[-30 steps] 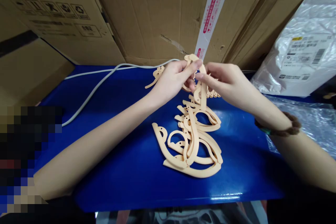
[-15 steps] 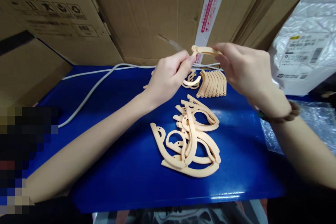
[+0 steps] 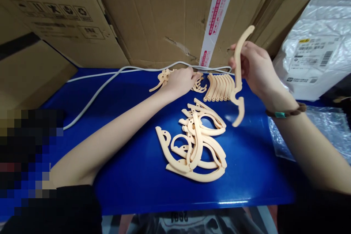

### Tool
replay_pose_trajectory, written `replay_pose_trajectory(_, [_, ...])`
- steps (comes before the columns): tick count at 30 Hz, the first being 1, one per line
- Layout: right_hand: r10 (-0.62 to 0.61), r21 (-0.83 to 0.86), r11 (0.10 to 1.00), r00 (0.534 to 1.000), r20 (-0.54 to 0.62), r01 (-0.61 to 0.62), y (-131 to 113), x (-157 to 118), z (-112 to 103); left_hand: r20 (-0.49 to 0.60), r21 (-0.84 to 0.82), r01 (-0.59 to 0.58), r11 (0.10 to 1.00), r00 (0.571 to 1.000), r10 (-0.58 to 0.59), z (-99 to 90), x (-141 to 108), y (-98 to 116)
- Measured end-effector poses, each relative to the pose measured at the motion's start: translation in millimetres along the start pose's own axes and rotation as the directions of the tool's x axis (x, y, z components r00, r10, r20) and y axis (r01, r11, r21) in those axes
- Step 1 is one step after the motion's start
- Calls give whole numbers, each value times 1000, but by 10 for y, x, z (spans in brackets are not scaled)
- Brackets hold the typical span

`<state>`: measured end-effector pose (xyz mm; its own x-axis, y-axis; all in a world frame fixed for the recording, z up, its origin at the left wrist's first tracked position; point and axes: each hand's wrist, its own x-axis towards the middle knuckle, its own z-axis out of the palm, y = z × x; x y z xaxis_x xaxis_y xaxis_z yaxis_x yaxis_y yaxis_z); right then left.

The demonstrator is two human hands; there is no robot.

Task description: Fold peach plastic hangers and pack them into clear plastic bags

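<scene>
My right hand (image 3: 256, 62) is raised at the right, its fingers closed round a beige plastic folding hanger piece (image 3: 238, 65). A long curved arm points up from it, and a shorter jointed part hangs down. My left hand (image 3: 181, 83) reaches to the back of the table, over a heap of small curved hook pieces (image 3: 199, 87). Its fingers are bent together, and whatever they grip is hidden. Beside them, several curved hanger arms (image 3: 219, 87) lie in a neat row. Nearer me sits a loose pile of joined hanger parts (image 3: 201, 175).
Cardboard boxes (image 3: 153, 18) stand along the back of the blue table (image 3: 131, 186). A white cable (image 3: 90, 106) runs across the rear left. At the right are a white wrapped parcel (image 3: 309, 58) and clear plastic film (image 3: 326, 128). More beige pieces (image 3: 163, 76) lie left of the hook heap.
My hands have come apart. The left hand has dropped to the hook pieces; the right has moved slightly right, and the hanger piece it holds now stands upright.
</scene>
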<state>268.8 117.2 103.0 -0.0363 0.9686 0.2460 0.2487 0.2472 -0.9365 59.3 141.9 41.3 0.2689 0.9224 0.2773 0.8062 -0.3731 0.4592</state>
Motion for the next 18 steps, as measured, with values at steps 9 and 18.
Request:
replay_pose_trajectory(9, [-360, -199, 924, 917, -171, 325, -218, -116, -40, 292, -888, 215, 406, 947, 136, -256, -159, 247])
replay_pose_trajectory(18, [-382, -889, 301, 898, 218, 345, -154, -211, 14, 378, -902, 382, 201, 924, -61, -413, -294, 504])
